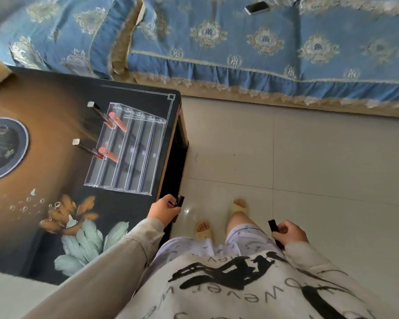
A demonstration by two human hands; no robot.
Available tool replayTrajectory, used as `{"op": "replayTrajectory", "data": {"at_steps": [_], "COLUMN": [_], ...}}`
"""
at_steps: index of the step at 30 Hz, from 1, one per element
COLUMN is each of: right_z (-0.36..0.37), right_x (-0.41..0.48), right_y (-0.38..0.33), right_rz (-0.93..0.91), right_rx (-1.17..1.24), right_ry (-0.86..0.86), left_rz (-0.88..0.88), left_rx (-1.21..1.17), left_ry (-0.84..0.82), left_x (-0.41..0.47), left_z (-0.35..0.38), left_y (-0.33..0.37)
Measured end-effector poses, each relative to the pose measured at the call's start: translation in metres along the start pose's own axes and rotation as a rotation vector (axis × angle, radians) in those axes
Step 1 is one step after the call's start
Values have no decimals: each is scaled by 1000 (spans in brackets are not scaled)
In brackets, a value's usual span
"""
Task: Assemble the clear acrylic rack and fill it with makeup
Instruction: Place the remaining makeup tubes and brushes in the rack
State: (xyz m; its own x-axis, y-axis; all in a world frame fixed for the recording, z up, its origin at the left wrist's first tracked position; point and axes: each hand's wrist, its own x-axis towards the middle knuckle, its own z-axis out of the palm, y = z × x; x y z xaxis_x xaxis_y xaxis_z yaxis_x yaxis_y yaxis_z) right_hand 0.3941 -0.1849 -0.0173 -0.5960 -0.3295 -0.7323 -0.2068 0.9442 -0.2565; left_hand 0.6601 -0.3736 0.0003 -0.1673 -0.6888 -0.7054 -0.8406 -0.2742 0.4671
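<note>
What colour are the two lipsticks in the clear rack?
Coral pink with dark caps, both lipsticks in the rack. The head view shows it.

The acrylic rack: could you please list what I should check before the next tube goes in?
1. The acrylic rack stands assembled on the table: ok.
2. Free rows: ok, several hold nothing.
3. The left hand grips the left tube: ok.
4. The right hand grips the right tube: ok.
5. Both tubes capped: cannot tell.
6. Hands over the rack: not ok, both short of it.
</note>
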Motion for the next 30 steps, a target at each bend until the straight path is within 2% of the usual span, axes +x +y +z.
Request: {"op": "replayTrajectory", "data": {"at_steps": [3,10,13,18,24,30], "right_z": [-15,-50,-61,-68,-58,-36], "right_x": [29,94,117,147,169,172], "right_y": [-42,-156,-201,-256,-297,-326], "right_rz": [-94,-364,-478,-602,-669,-659], "right_rx": [-74,-283,-395,-551,-690,-795], "right_ry": [-16,-192,-266,-360,-393,-439], "left_rz": [-83,-399,-550,-708,-824,-834], "left_rx": [-60,-244,-401,-700,-843,-883], "left_ry": [44,130,212,295,337,433], "left_x": [6,0,-8,-15,-21,-5], "left_z": [1,24,47,90,121,92], "left_y": [-5,-16,-8,19,44,43]}}
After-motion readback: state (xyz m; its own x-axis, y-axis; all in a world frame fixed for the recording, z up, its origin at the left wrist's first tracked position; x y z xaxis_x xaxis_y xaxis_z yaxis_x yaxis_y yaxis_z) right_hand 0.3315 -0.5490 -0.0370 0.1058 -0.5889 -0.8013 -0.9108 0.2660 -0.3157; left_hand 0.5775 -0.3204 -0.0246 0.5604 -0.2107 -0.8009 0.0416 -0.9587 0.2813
